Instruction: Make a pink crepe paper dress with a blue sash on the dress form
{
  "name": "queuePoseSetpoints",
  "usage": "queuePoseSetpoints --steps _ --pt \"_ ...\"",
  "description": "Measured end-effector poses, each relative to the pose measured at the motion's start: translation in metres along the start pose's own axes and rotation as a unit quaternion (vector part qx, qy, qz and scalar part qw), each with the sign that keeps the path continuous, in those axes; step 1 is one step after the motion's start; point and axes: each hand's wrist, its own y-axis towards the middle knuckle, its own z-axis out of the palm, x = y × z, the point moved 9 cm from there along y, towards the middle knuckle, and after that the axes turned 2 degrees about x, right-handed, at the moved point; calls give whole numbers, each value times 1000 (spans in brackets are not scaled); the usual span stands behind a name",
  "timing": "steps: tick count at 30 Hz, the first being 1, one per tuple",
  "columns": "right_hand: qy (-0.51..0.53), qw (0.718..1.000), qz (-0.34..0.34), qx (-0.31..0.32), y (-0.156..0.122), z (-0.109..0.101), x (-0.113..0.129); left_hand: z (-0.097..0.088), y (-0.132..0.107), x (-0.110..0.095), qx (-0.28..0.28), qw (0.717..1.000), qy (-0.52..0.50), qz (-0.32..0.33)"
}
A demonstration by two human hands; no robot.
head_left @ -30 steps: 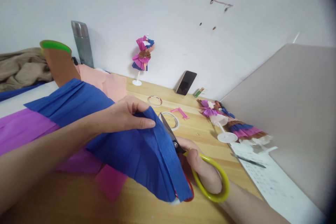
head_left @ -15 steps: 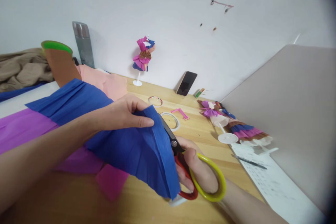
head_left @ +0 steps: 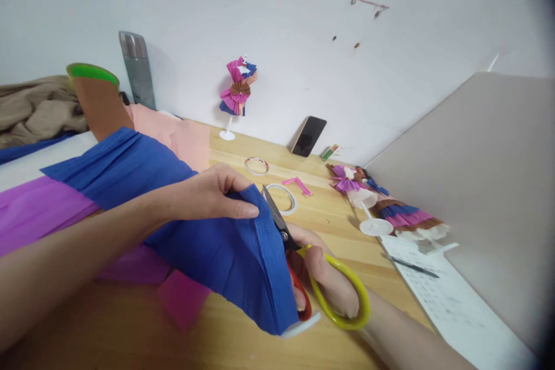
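Observation:
My left hand (head_left: 221,191) pinches the upper edge of a long blue crepe paper sheet (head_left: 217,260) between thumb and fingers. The sheet spreads left over other papers, and its right end hangs folded toward me. In my right hand (head_left: 329,277) is a pair of scissors (head_left: 342,295) with one yellow and one red handle loop. Their dark blades lie along the right edge of the blue paper, just right of my left thumb; part of the lower handle is hidden behind the paper. A small white strip (head_left: 301,325) shows under the paper's lower corner.
Purple paper (head_left: 39,214) and pink paper (head_left: 173,139) lie at left, near a brown paper roll (head_left: 102,107) and a bottle (head_left: 137,72). A tape roll (head_left: 293,203), phone (head_left: 309,136) and paper-dressed figure (head_left: 236,92) stand behind. Another figure (head_left: 403,214) lies right, by a written sheet (head_left: 459,295).
The scissors' blades have parted wider at the paper's edge. My left hand and the blue paper's held edge have shifted slightly right and down.

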Motion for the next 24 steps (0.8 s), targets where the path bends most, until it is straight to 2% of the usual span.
queuePoseSetpoints --steps 7,16,24 --pt "-42 998 -10 -44 2 -6 7 -1 -1 -1 1 1000 -5 -4" --pt "-19 999 -5 -39 -2 -10 -5 0 -1 0 11 1000 -8 -4" --pt "-50 998 1 -39 0 -6 4 7 -1 1 38 999 25 -7"
